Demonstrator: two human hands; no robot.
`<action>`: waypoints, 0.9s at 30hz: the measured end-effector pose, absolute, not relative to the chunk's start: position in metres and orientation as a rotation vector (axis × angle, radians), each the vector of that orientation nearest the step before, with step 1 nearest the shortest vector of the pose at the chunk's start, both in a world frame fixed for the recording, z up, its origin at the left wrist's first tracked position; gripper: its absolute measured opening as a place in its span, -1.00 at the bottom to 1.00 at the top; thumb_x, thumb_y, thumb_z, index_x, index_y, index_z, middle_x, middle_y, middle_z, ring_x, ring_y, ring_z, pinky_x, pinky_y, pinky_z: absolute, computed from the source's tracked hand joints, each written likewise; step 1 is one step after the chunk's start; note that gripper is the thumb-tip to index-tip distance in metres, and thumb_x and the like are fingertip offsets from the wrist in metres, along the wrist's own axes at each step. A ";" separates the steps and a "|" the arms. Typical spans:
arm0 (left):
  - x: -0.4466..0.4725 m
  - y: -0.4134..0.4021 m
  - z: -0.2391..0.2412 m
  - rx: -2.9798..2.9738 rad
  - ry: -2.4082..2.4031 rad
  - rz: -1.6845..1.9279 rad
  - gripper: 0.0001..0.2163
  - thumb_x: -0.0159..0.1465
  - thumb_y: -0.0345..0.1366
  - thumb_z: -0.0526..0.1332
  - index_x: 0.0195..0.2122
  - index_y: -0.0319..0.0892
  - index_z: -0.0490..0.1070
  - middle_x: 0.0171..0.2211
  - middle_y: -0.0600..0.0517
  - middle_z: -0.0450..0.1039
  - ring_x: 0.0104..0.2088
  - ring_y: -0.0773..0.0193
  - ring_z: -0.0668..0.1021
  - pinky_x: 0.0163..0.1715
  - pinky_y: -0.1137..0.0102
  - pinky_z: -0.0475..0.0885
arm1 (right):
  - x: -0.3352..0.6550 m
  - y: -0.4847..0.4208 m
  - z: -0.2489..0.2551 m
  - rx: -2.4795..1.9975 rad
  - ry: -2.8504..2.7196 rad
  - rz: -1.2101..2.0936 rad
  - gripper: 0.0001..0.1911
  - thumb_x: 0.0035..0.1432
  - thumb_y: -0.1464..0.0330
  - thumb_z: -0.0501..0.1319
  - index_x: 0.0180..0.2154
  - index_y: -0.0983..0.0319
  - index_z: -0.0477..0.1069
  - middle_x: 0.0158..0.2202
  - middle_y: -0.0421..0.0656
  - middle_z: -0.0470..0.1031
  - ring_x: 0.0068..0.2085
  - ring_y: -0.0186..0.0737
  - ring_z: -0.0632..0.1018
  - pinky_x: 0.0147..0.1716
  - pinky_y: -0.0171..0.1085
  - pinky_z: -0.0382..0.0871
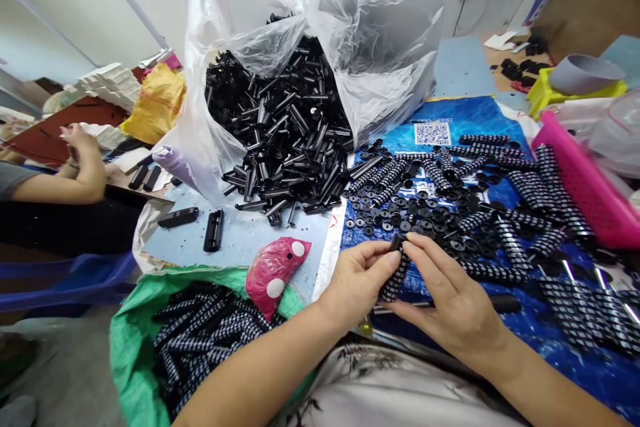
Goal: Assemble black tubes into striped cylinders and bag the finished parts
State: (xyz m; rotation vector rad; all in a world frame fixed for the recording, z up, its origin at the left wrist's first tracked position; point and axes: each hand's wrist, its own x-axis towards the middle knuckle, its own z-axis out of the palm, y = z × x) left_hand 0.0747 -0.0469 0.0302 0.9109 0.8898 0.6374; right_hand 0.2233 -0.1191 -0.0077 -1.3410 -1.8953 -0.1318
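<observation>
Near the front edge of the table, my left hand [355, 280] pinches a short black roller with rows of whitish marks [393, 285] between thumb and fingers. My right hand [453, 300] grips the same roller from the other side, with fingertips at its upper and lower ends. The roller stands tilted, and a plain black end shows at its top. Just beyond my hands lie many loose black discs with centre holes [425, 213], spread on a blue printed sheet [480, 117]. A plain black rod [505, 303] lies partly behind my right hand.
A clear plastic bag [380, 47] spills black tubular parts [300, 147]. Patterned rollers [515, 243] lie to the right, beside a pink basket [583, 187]. A green sack [130, 347] holds more rollers, with a pink bundle [275, 270] above. Another person's arm [65, 180] is at left.
</observation>
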 end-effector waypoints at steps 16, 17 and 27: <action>0.006 0.009 -0.002 1.886 1.125 0.145 -0.78 0.08 -0.18 0.44 -0.33 -0.18 0.56 -0.49 0.12 0.38 -0.44 0.30 0.40 -0.44 0.42 0.21 | 0.250 -0.139 -0.022 -1.469 -1.863 0.006 -0.76 0.34 0.44 0.14 0.01 0.20 0.41 -0.19 -0.10 0.56 -0.24 -0.21 0.60 -0.19 -0.26 0.47; 0.007 0.010 -0.002 1.845 1.122 0.118 -0.76 0.06 -0.15 0.45 -0.34 -0.19 0.55 -0.52 0.15 0.33 -0.47 0.32 0.36 -0.47 0.43 0.16 | 0.247 -0.134 -0.020 -1.473 -1.842 -0.034 -0.74 0.34 0.45 0.14 0.03 0.20 0.40 -0.19 -0.10 0.56 -0.25 -0.21 0.60 -0.19 -0.26 0.47; 0.014 0.031 -0.011 1.836 1.035 0.023 -0.71 -0.05 -0.19 0.50 -0.49 -0.19 0.43 -0.59 0.17 0.28 -0.52 0.36 0.30 -0.49 0.44 0.14 | 0.223 -0.115 0.003 -1.250 -2.005 -0.045 -0.67 0.32 0.50 0.15 0.11 0.31 0.36 -0.18 -0.05 0.57 -0.24 -0.22 0.60 -0.17 -0.27 0.46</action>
